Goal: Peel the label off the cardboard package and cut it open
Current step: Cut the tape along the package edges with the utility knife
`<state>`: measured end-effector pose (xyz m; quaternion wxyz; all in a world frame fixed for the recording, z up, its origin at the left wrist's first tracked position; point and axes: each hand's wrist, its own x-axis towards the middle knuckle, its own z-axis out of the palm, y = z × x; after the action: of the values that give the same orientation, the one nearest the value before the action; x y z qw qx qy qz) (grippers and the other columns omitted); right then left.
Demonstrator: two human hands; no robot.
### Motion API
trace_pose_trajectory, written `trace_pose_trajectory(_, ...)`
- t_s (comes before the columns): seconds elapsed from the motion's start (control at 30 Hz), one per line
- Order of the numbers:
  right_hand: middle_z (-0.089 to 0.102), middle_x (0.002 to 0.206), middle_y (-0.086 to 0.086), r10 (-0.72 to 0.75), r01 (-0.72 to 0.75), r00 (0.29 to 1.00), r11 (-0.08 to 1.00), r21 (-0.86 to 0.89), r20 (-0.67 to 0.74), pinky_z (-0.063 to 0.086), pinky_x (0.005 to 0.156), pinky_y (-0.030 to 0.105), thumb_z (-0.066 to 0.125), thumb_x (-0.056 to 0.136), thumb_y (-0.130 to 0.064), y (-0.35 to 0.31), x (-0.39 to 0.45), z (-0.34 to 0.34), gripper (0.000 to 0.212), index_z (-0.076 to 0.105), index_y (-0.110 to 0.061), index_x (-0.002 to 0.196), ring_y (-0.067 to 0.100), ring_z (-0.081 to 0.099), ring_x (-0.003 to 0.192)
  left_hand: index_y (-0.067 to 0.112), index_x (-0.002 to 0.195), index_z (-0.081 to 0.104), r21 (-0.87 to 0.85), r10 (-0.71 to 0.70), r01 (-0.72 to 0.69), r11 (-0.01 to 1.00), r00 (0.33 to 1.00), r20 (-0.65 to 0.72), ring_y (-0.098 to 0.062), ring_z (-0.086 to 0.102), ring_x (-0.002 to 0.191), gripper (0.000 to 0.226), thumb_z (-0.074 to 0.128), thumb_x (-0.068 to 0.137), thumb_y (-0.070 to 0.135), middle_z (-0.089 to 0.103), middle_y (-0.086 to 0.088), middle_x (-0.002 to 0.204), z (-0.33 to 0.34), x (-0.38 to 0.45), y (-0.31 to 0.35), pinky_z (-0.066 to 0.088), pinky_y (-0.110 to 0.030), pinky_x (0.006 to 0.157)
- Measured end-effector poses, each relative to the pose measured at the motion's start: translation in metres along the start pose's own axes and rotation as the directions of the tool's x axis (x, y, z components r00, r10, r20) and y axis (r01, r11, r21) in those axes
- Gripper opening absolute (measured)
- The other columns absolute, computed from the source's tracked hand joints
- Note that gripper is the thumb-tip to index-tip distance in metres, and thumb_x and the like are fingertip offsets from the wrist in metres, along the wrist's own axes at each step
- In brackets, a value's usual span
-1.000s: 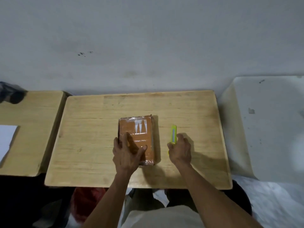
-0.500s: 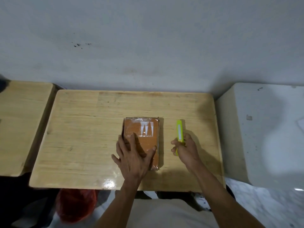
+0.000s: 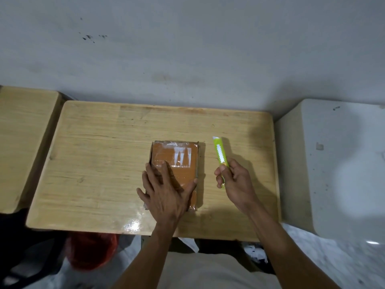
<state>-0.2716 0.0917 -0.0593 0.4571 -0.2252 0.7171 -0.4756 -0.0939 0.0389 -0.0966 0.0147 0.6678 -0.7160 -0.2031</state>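
Note:
A brown cardboard package (image 3: 183, 163) wrapped in shiny clear tape lies flat in the middle of the wooden desk (image 3: 100, 163). Torn white remains of a label (image 3: 183, 156) sit on its top near the far end. My left hand (image 3: 166, 192) presses flat on the near half of the package, fingers spread over its top and thumb at its right edge. My right hand (image 3: 235, 182) holds a lime-green utility knife (image 3: 220, 155) by its near end, just right of the package, its tip pointing away from me. I see no blade sticking out.
A second wooden desk (image 3: 23, 142) stands to the left across a narrow gap. A white block or cabinet (image 3: 333, 163) stands close on the right. A grey wall runs behind the desk. Red plastic (image 3: 91, 251) lies on the floor under the near edge.
My right hand has taken hold of the green knife and lifted it off the desk, moving slightly right. My left hand stays pressed on the package. The view shifted left.

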Motion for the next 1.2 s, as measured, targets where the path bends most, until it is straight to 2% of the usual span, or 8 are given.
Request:
trace_pose_trajectory(0.27, 0.055, 0.073, 0.008, -0.017, 0.018, 0.998, 1.0, -0.023, 0.06, 0.045, 0.053, 0.031, 0.046, 0.104, -0.017, -0.003, 0.007, -0.001, 0.02, 0.055, -0.002, 0.095, 0.018, 0.046, 0.056, 0.034, 0.157, 0.017, 0.044, -0.007, 0.008, 0.999, 0.999, -0.036, -0.039, 0.011, 0.151, 0.109, 0.039, 0.069, 0.095, 0.003, -0.013, 0.166, 0.004, -0.001, 0.001, 0.018, -0.067, 0.115)
trace_pose_trajectory(0.5, 0.053, 0.07, 0.003, -0.068, 0.077, 0.993, 0.992, -0.097, 0.099, 0.041, 0.05, 0.034, 0.047, 0.103, -0.02, -0.001, 0.018, -0.003, 0.017, 0.059, -0.008, 0.106, 0.011, 0.044, 0.053, 0.034, 0.157, 0.018, 0.056, -0.015, 0.017, 0.998, 0.999, -0.042, -0.039, 0.011, 0.151, 0.108, 0.037, 0.07, 0.094, 0.003, -0.013, 0.167, 0.006, -0.001, 0.0, 0.019, -0.065, 0.115)
trace_pose_trajectory(0.67, 0.053, 0.063, -0.007, -0.214, 0.246, 0.965, 0.937, -0.246, 0.152, 0.04, 0.053, 0.031, 0.051, 0.102, -0.027, -0.002, 0.038, -0.007, 0.017, 0.06, -0.017, 0.091, 0.009, 0.046, 0.053, 0.033, 0.156, 0.022, 0.065, -0.011, 0.016, 0.998, 0.998, -0.066, -0.039, 0.015, 0.15, 0.106, 0.041, 0.071, 0.093, 0.006, -0.014, 0.166, 0.007, 0.0, 0.0, 0.025, -0.061, 0.113)
trace_pose_trajectory(0.73, 0.055, 0.063, -0.008, -0.278, 0.338, 0.938, 0.866, -0.368, 0.207, 0.043, 0.057, 0.03, 0.051, 0.101, -0.028, -0.008, 0.049, -0.006, 0.014, 0.061, -0.021, 0.094, 0.008, 0.05, 0.054, 0.032, 0.156, 0.023, 0.067, -0.014, 0.018, 0.998, 0.997, -0.072, -0.039, 0.016, 0.15, 0.106, 0.04, 0.071, 0.093, 0.007, -0.014, 0.166, 0.008, -0.001, 0.0, 0.027, -0.06, 0.111)
trace_pose_trajectory(0.8, 0.065, 0.074, -0.006, -0.312, 0.429, 0.901, 0.743, -0.513, 0.301, 0.051, 0.068, 0.032, 0.048, 0.101, -0.031, -0.02, 0.061, -0.001, 0.02, 0.061, -0.03, 0.117, 0.012, 0.062, 0.067, 0.032, 0.156, 0.025, 0.078, -0.018, 0.025, 0.997, 0.996, -0.083, -0.038, 0.017, 0.149, 0.104, 0.039, 0.072, 0.093, 0.008, -0.014, 0.166, 0.007, -0.001, 0.001, 0.028, -0.058, 0.11)
trace_pose_trajectory(0.93, 0.064, 0.133, 0.0, -0.29, 0.572, 0.815, 0.541, -0.617, 0.502, 0.051, 0.095, 0.039, 0.043, 0.102, -0.034, -0.046, 0.085, 0.023, 0.045, 0.037, -0.043, 0.146, 0.024, 0.062, 0.116, 0.031, 0.155, 0.03, 0.088, -0.017, 0.026, 0.996, 0.995, -0.103, -0.037, 0.02, 0.149, 0.102, 0.039, 0.073, 0.092, 0.012, -0.014, 0.166, 0.007, -0.001, 0.002, 0.029, -0.056, 0.108)
trace_pose_trajectory(1.07, 0.067, 0.115, 0.007, -0.287, 0.7, 0.714, 0.268, -0.662, 0.639, 0.051, 0.077, 0.039, 0.04, 0.105, -0.027, -0.06, 0.102, 0.047, 0.047, 0.034, -0.04, 0.149, 0.031, 0.062, 0.099, 0.031, 0.154, 0.031, 0.087, -0.027, 0.036, 0.996, 0.994, -0.105, -0.036, 0.019, 0.15, 0.102, 0.036, 0.073, 0.093, 0.013, -0.014, 0.166, 0.007, 0.0, 0.002, 0.028, -0.055, 0.107)
trace_pose_trajectory(1.2, 0.064, 0.105, 0.003, -0.205, 0.691, 0.722, 0.173, -0.702, 0.661, 0.045, 0.067, 0.036, 0.044, 0.104, -0.022, -0.066, 0.11, 0.06, 0.052, 0.029, -0.042, 0.15, 0.026, 0.06, 0.089, 0.03, 0.154, 0.033, 0.075, -0.026, 0.034, 0.997, 0.994, -0.109, -0.036, 0.022, 0.149, 0.103, 0.036, 0.073, 0.093, 0.016, -0.014, 0.166, 0.007, 0.0, 0.003, 0.03, -0.054, 0.106)
